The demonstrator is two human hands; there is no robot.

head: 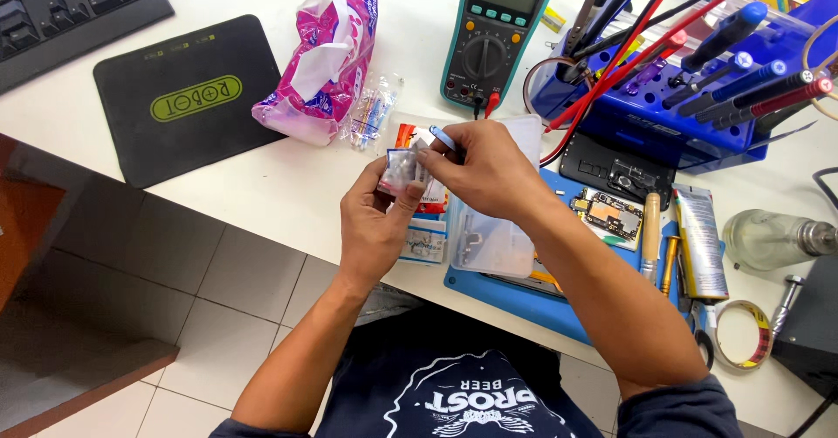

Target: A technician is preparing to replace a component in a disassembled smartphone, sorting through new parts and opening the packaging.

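Grip: our left hand [374, 220] pinches a small clear bag [403, 173] between thumb and fingers; our right hand [485, 173] closes on its top edge, blue tweezers [442, 137] in the fingers. Bag held above near bench [288, 185] edge, multimeter [496, 32] beyond

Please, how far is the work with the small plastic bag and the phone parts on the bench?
Done: a circuit board lies bare on the blue mat, out of any phone. In hand: the left hand holds a small clear bag; the right hand pinches its top while holding blue tweezers. Left: the board is not refitted; the multimeter sits unused.
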